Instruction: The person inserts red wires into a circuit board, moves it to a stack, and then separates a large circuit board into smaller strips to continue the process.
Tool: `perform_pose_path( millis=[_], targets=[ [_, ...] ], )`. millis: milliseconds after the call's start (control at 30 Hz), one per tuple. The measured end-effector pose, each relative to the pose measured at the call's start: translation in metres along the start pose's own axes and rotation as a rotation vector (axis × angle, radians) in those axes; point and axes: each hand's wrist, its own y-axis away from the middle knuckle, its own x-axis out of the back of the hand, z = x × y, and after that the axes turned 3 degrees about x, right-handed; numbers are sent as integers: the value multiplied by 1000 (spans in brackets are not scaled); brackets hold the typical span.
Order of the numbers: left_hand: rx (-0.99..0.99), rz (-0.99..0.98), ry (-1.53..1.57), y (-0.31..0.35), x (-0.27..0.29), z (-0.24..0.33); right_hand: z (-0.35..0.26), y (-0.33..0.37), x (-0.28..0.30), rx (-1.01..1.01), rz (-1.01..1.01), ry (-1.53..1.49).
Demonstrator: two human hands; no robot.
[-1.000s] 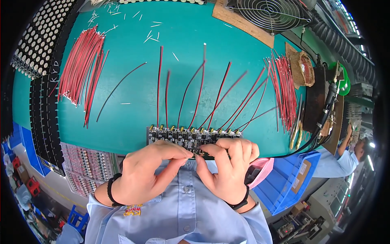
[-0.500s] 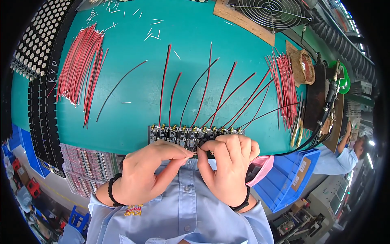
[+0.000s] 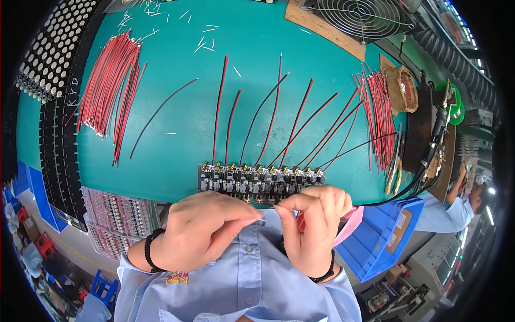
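Note:
A panel of small circuit boards (image 3: 236, 185) lies along the near edge of the green table. Several red-and-black wires (image 3: 219, 107) fan out from its far side. Just off the panel's near edge, my left hand (image 3: 201, 228) is closed in a pinch, thumb against fingertips; whatever sits between them is too small to name. My right hand (image 3: 314, 228) pinches thumb and forefinger together close by, its fingertips near the panel's front edge. A tiny dark bit may show at those tips, but I cannot make it out. The two pinches are a little apart.
Bundles of red-and-black wires lie left (image 3: 110, 86) and right (image 3: 375, 118). A single loose wire (image 3: 161, 110) and white slivers (image 3: 206, 45) are scattered about. A soldering iron (image 3: 433, 142), fan (image 3: 359, 16), blue bin (image 3: 375, 241) and black strips of round parts (image 3: 56, 53) surround the table.
Both hands have drawn back from the panel toward me, baring its near edge. My right hand has also shifted right. Both stay pinched.

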Motion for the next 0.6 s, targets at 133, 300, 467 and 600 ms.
perform_pose_path(
  millis=[133, 300, 467, 600],
  targets=[
    [-74, -33, -41, -4, 0, 3, 3, 3, 5, 14, 78, -102],
    [-174, -109, -27, -6, -10, 2, 6, 5, 6, 30, 82, -220],
    [-208, -167, 79, -6, -13, -1, 9, 5, 10, 84, 82, -239],
    [-201, -223, 24, -7, -10, 3, 13, 4, 12, 96, 54, -274]
  ],
)
